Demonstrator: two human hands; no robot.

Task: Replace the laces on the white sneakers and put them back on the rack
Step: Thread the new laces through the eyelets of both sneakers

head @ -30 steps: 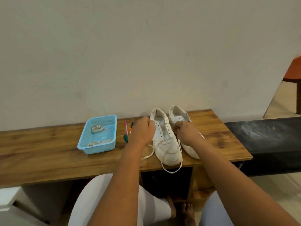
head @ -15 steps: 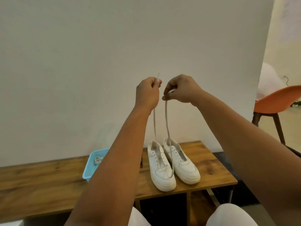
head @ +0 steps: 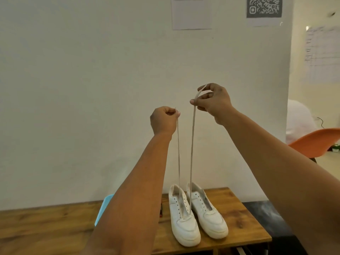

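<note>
Near the bench's (head: 239,214) right end, close to its front edge, two white sneakers (head: 198,216) stand side by side, touching, soles down. Long axes run from the wall toward the front edge; toes point at the front edge, angled slightly right. Left sneaker (head: 182,223) sits a little further forward than right sneaker (head: 209,218). One lace (head: 191,150) threaded through lowest eyelets of left sneaker; both ends rise nearly vertical, pulled taut. Left hand (head: 162,120): fist, pinching one lace end between thumb and curled fingers. Right hand (head: 213,102), held higher: pinching the other end between thumb and fingertips, tip sticking up above the fingers. Left forearm covers most of a light blue basket (head: 103,210) left of the sneakers; contents not visible. Dark pen-like items (head: 161,211) between basket and sneakers, too small to identify. Orange chair (head: 316,142) far right. Papers (head: 191,13) and QR code sheet (head: 264,7) on the wall.
</note>
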